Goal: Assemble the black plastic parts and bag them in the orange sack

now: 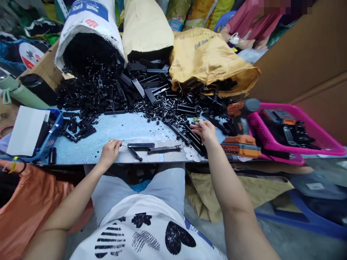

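Note:
My left hand (110, 153) is at the near edge of the blue tabletop, thumb and fingertips pressed together; whatever they may pinch is too small to name. Just right of it lies a black hinged plastic piece (141, 145), one arm folded out toward me. Beside that piece is a longer black slotted strip (164, 149), lying flat. My right hand (206, 133) hovers by the right side of the parts heap, fingers bent around something small and shiny that I cannot make out. Long black strips (193, 139) lie beneath and beside it. Loose screws (162, 104) are scattered farther back.
Three sacks, one white (89, 21), one cream (148, 29) and one yellow (208, 54), spill black parts (89, 90). An orange-grey cordless drill (241, 126) and a pink basket (320, 122) stand right. A blue basket (55, 130) is left. Another person's sleeve (241, 21) shows behind.

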Demonstrator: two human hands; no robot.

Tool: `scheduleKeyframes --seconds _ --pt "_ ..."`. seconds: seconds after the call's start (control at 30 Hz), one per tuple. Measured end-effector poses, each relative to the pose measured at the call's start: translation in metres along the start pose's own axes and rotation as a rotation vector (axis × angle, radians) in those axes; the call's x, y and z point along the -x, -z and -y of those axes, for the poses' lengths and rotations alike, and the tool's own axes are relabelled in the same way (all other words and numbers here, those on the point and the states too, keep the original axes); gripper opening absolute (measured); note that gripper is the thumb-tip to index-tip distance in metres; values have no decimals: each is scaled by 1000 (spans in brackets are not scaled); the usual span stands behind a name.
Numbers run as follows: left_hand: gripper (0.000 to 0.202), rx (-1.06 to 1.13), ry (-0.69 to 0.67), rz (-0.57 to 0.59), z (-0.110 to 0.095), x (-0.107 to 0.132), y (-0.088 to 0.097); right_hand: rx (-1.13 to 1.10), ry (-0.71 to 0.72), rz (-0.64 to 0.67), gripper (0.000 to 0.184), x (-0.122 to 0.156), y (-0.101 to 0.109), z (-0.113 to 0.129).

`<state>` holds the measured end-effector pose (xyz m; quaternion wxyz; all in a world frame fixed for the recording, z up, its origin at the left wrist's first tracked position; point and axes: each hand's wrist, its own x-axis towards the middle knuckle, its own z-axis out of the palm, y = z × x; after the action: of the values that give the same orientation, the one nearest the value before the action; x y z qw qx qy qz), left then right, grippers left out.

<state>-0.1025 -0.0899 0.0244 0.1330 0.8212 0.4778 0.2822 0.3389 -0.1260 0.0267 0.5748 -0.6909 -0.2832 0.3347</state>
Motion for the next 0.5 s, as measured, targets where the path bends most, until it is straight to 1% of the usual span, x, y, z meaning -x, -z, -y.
scheduleKeyframes --seconds 0.07,0.17,0.27,0.33,0.4,0.43,0.5 --pt "26 20 -1 -8 -2 0 -4 -246 -102 61 20 11 -2 5" --pt "26 38 0 -16 -3 -1 -9 -578 -228 97 14 36 6 7" --pt "25 30 -10 5 -3 -2 -15 -741 -302 77 9 70 24 -3" --pt "25 14 -20 16 -4 -2 -17 -789 -308 60 9 94 42 -17" --pt "26 5 -21 -2 -5 -2 -17 -775 -294 49 10 120 63 -37" --pt "26 3 -16 -22 -6 -3 -16 -729 -308 36 10 133 75 -49" --pt "27 7 3 -62 -7 -3 -14 -593 -394 -20 10 156 97 -76"
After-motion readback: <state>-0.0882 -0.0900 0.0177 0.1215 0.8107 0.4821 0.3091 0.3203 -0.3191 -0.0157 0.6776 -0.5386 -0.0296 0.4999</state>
